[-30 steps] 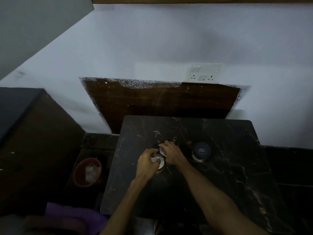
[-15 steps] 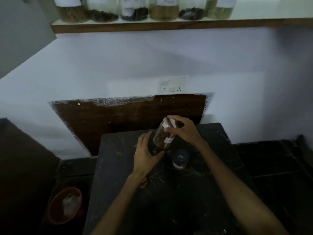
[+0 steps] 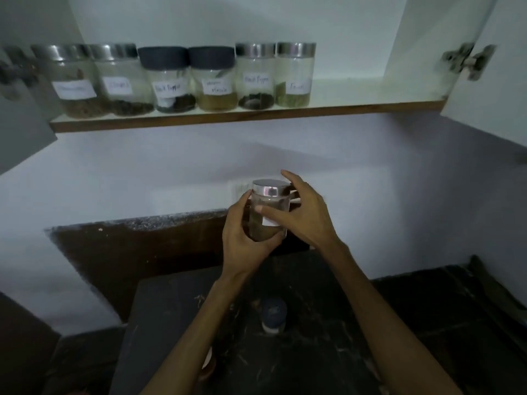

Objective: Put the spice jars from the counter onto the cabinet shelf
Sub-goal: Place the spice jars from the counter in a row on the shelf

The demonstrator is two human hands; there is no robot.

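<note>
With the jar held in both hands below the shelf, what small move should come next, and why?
Probably lift the jar up and right, toward the bare shelf beside the last jar. The left hand grips it, the right hand steadies it, and six jars fill the left.

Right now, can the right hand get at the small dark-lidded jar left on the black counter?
Probably yes. The small dark-lidded jar stands alone on the black counter, nothing over it. But the right hand first must release the steel-lidded glass jar, which the left hand also grips.
</note>
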